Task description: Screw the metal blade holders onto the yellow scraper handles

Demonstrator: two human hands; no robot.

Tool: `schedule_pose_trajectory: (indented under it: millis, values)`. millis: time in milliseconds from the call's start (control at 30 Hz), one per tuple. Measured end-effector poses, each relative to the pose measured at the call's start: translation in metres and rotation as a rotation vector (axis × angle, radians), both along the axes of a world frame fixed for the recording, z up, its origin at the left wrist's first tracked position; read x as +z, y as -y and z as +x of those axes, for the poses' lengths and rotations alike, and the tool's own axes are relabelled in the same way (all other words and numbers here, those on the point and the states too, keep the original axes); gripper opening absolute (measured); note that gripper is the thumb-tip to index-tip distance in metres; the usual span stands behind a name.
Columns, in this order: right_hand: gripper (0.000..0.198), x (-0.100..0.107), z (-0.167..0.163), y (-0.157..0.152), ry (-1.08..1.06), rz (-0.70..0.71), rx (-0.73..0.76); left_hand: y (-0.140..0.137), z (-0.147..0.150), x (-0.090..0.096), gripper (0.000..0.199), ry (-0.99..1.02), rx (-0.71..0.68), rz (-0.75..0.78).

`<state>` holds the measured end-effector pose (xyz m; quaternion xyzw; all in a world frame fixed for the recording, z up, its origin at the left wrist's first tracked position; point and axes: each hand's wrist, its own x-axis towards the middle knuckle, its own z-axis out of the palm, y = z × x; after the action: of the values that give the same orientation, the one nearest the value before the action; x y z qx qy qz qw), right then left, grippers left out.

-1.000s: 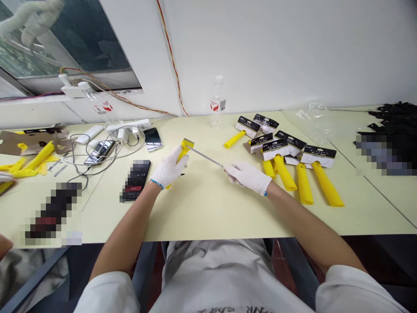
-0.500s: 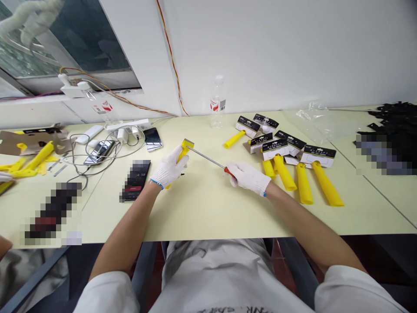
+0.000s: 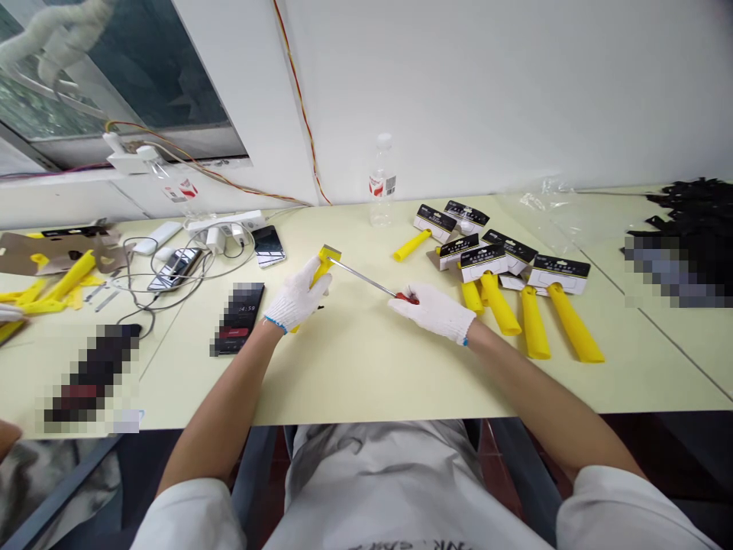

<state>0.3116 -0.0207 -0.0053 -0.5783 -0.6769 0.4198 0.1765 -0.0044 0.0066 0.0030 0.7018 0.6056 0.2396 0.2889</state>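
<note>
My left hand, in a white knit glove, is closed around a yellow scraper. A flat metal piece shows at the scraper's upper end, and most of its handle is hidden by the glove. In my gloved right hand is a screwdriver with a red handle and a long thin shaft. Its shaft points left, and the tip meets the side of the scraper's head. The fingers of the right hand wrap the handle, so only a little red shows.
Several yellow-handled tools with black-and-white cards lie at right, near a clear plastic bag and a dark pile. A bottle stands behind. Phones, cables and a power strip fill the left, beside another person's arm.
The right-hand fingers have shifted and regripped on the screwdriver's handle, covering it differently. The left hand and the scraper stay in place.
</note>
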Motion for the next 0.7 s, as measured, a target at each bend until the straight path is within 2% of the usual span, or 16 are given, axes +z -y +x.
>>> schedule_pose_trajectory:
  millis: [133,300,467,600,700]
  values:
    - [0.058,0.0012,-0.0007,0.0007,-0.005,-0.032,0.018,-0.0006,0.0,-0.0007,0.034,-0.011,0.0,-0.004]
    - [0.045,0.0027,0.0001,0.0009,-0.003,-0.007,0.003,-0.0015,-0.0015,-0.0022,0.034,-0.005,-0.004,0.0]
    - [0.057,0.002,0.0002,-0.0001,-0.014,-0.04,0.029,-0.0011,-0.0024,-0.0026,0.037,-0.004,-0.008,-0.003]
    - [0.046,0.002,-0.0003,-0.0006,0.001,-0.003,0.0,-0.0013,-0.0015,-0.0017,0.036,-0.008,-0.004,-0.008]
    - [0.054,0.0029,-0.0006,-0.0002,0.0,-0.012,0.016,-0.0015,-0.001,-0.0012,0.035,-0.013,-0.005,-0.014]
